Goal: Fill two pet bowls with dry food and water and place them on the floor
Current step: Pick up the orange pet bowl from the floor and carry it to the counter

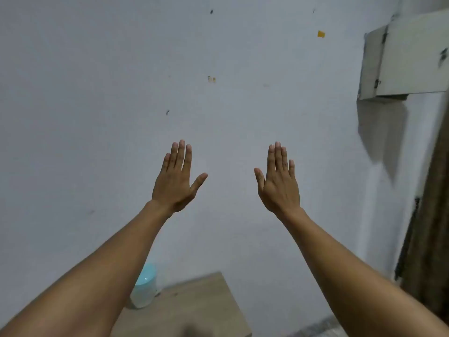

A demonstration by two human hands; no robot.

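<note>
Pale grey wall fills the view. Left hand and right hand are raised flat, fingers straight, holding nothing. Below, a pale blue round container stands on the brown wooden table; no bowls visible, so look down and find them first.

You stand in a plain room of a home, facing a scuffed white wall. Below the wall sits a small wooden table with a pale blue container; at the wall's right edge hang a worn cream cabinet and a brown curtain.
</note>
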